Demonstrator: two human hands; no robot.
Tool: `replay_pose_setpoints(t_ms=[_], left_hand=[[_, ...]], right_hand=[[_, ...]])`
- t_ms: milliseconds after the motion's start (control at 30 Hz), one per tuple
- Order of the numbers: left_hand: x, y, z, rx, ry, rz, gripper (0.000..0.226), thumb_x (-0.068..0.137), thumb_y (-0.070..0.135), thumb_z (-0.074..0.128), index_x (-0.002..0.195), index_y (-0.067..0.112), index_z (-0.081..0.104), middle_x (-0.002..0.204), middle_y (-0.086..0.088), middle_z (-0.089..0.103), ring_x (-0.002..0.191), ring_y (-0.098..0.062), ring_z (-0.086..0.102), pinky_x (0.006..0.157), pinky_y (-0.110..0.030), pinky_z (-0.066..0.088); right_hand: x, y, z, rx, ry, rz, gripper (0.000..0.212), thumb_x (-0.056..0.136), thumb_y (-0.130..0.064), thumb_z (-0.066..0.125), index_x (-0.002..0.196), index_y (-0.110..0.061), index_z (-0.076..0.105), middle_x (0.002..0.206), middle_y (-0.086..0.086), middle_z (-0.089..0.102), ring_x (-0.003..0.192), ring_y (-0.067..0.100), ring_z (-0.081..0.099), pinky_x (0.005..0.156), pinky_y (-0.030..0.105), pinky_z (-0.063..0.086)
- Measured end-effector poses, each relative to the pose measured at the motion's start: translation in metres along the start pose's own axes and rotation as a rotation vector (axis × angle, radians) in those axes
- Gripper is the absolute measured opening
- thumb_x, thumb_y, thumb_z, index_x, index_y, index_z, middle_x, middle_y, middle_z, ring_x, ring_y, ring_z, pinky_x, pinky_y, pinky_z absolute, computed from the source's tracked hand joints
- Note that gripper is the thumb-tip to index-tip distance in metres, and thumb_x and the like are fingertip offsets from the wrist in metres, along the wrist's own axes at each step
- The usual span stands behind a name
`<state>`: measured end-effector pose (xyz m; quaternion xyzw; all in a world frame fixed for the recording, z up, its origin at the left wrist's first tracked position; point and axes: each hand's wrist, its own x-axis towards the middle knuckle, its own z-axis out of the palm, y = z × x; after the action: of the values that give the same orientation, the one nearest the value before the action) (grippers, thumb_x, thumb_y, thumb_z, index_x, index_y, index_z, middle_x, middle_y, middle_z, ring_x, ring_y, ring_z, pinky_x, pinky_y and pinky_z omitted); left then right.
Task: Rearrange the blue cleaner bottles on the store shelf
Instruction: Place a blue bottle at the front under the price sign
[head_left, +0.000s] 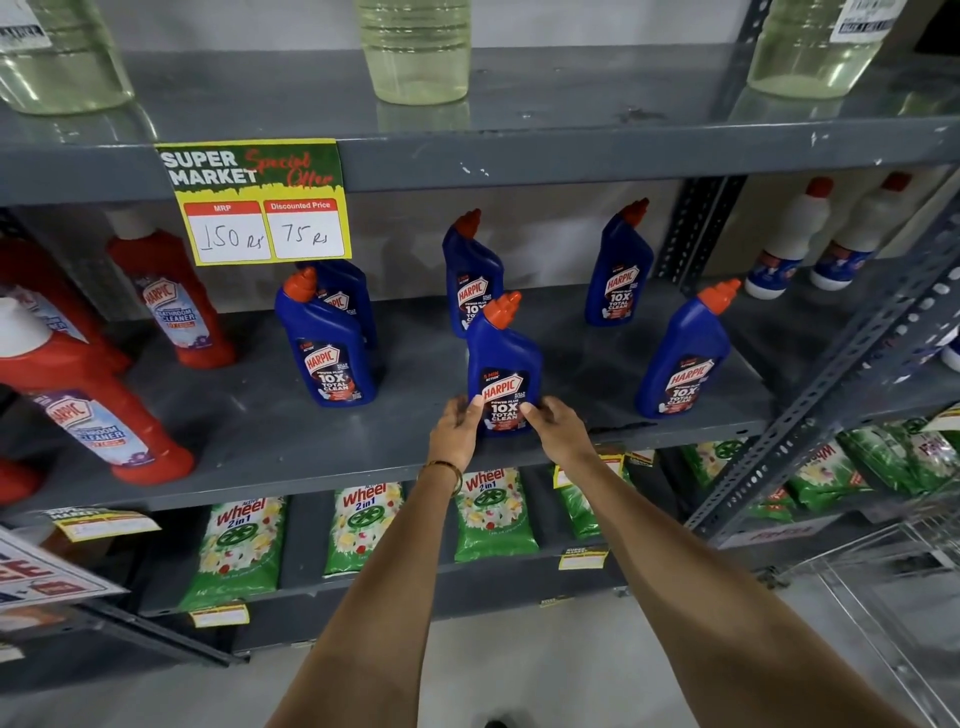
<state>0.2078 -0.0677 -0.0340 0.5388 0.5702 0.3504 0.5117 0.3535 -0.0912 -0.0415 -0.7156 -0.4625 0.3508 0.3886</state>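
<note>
Several blue cleaner bottles with orange caps stand on the grey middle shelf (291, 441). The front centre bottle (503, 358) stands upright near the shelf's front edge. My left hand (454, 428) grips its lower left side and my right hand (556, 428) grips its lower right side. Another blue bottle (470, 270) stands right behind it. At the left a front bottle (326, 343) partly hides a rear bottle (349, 299). To the right stand a rear bottle (618, 265) and a front bottle (683, 353).
Red bathroom cleaner bottles (176, 301) fill the shelf's left end. White bottles (789, 239) stand past the upright post (698, 234) at the right. A yellow price sign (254, 202) hangs from the upper shelf, which carries clear bottles (415, 52). Green detergent packs (358, 525) lie below.
</note>
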Motion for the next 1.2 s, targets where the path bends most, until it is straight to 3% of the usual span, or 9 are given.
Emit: replay_pose_setpoints(t_ms=[167,333,500,667,767,900,1067,1200], left_hand=[[-0.001,-0.001,-0.005,0.072,-0.041,0.016,0.047,0.091,0.046,0.042,0.125,0.014,0.048,0.129,-0.011,0.057,0.115,-0.025,0.052,0.09,-0.029,0.038],[-0.004,-0.006,-0.021,0.068,-0.01,-0.02,0.051,0.089,0.048,0.044,0.128,0.014,0.049,0.134,-0.009,0.053,0.123,-0.025,0.048,0.098,-0.03,0.035],[-0.002,-0.013,-0.055,0.079,0.024,-0.047,0.053,0.088,0.051,0.043,0.124,0.014,0.053,0.132,-0.011,0.054,0.122,-0.029,0.048,0.099,-0.034,0.035],[0.002,-0.022,-0.105,0.118,-0.009,-0.046,0.052,0.088,0.05,0.043,0.119,0.01,0.055,0.131,-0.014,0.054,0.12,-0.031,0.048,0.102,-0.038,0.035],[0.002,-0.03,-0.139,0.14,-0.035,-0.042,0.05,0.088,0.05,0.044,0.115,0.01,0.058,0.129,-0.014,0.055,0.119,-0.032,0.048,0.099,-0.037,0.035],[0.009,-0.037,-0.185,0.163,-0.048,-0.041,0.052,0.089,0.05,0.043,0.118,0.01,0.057,0.129,-0.015,0.055,0.118,-0.033,0.049,0.099,-0.039,0.037],[0.022,-0.041,-0.22,0.128,-0.026,-0.066,0.056,0.087,0.053,0.043,0.114,0.007,0.058,0.124,-0.017,0.058,0.112,-0.033,0.052,0.083,-0.033,0.036],[0.037,-0.042,-0.23,0.137,-0.024,-0.065,0.056,0.087,0.055,0.04,0.114,0.008,0.054,0.124,-0.017,0.057,0.112,-0.032,0.052,0.084,-0.033,0.037]], right_hand=[[-0.004,0.0,0.0,0.04,0.008,0.019,0.04,0.089,-0.041,0.052,0.117,-0.012,0.053,0.113,0.006,0.064,0.101,0.018,0.058,0.079,0.029,0.043],[-0.013,0.0,0.006,0.159,0.143,0.091,0.065,0.083,-0.039,0.062,0.136,-0.009,0.038,0.133,0.013,0.055,0.12,0.026,0.053,0.091,0.031,0.043],[-0.031,-0.006,0.025,0.172,0.364,0.122,0.053,0.089,-0.03,0.056,0.133,-0.006,0.04,0.132,0.017,0.056,0.119,0.031,0.054,0.094,0.037,0.044],[-0.05,-0.029,0.066,0.106,0.53,0.158,0.037,0.091,-0.021,0.05,0.121,0.0,0.044,0.118,0.024,0.061,0.105,0.038,0.058,0.074,0.032,0.038],[-0.059,-0.047,0.099,0.146,0.578,0.222,0.035,0.092,-0.021,0.049,0.119,0.0,0.044,0.118,0.026,0.06,0.105,0.04,0.058,0.078,0.037,0.044],[-0.06,-0.069,0.144,0.19,0.521,0.262,0.038,0.091,-0.024,0.05,0.122,-0.002,0.044,0.122,0.023,0.059,0.111,0.039,0.055,0.092,0.043,0.043],[-0.041,-0.095,0.18,0.19,0.281,0.265,0.05,0.091,-0.035,0.051,0.13,-0.005,0.043,0.134,0.014,0.052,0.122,0.032,0.048,0.098,0.036,0.038],[-0.023,-0.11,0.197,0.12,0.126,0.222,0.055,0.092,-0.04,0.046,0.136,-0.007,0.04,0.142,0.013,0.045,0.129,0.03,0.043,0.103,0.036,0.034]])
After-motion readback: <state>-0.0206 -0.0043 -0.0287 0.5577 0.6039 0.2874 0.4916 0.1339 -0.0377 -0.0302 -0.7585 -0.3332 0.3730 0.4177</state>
